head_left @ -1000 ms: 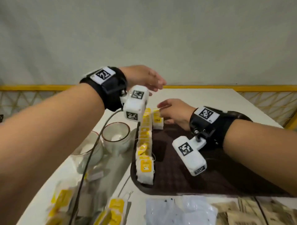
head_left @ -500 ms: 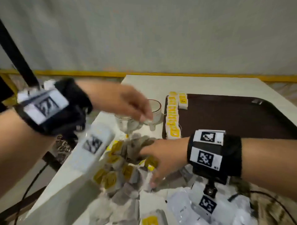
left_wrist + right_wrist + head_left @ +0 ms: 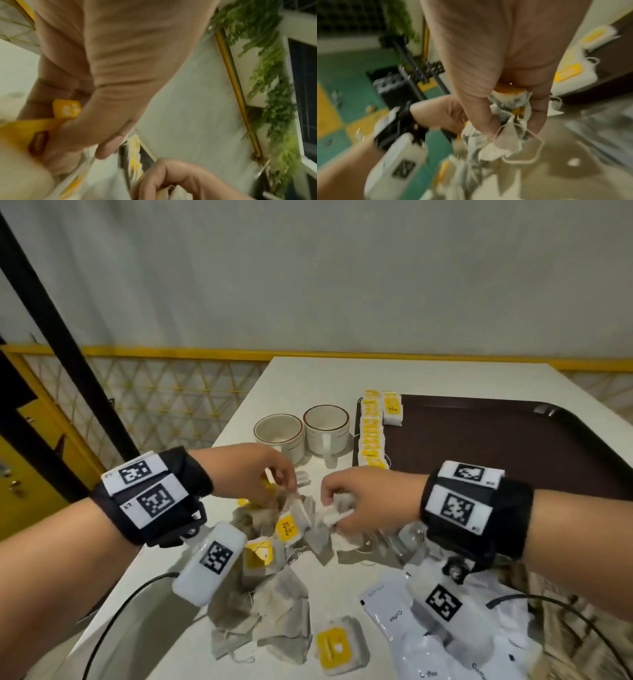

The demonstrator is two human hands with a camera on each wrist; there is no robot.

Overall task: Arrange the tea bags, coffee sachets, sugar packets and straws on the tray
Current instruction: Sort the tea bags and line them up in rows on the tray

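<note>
A loose heap of tea bags [image 3: 274, 594] with yellow tags lies on the white table in front of me. My right hand [image 3: 346, 508] grips a bunch of tea bags [image 3: 506, 108] with their strings hanging loose. My left hand [image 3: 270, 484] has its fingers curled down into the heap and pinches a yellow-tagged tea bag [image 3: 67, 109]. A dark brown tray [image 3: 496, 446] lies at the right, with a row of tea bags [image 3: 371, 436] along its left edge. White coffee sachets [image 3: 394, 614] lie near the front.
Two white cups [image 3: 325, 426] stand just left of the tray, beyond my hands. Brown packets [image 3: 575, 645] lie at the front right. A black cable [image 3: 113, 618] runs over the table's left edge. A yellow railing [image 3: 154, 354] borders the far side.
Both hands came back from the tray's tea bag row to the loose heap. The right hand has gathered a bunch of tea bags; the left has dropped into the heap.
</note>
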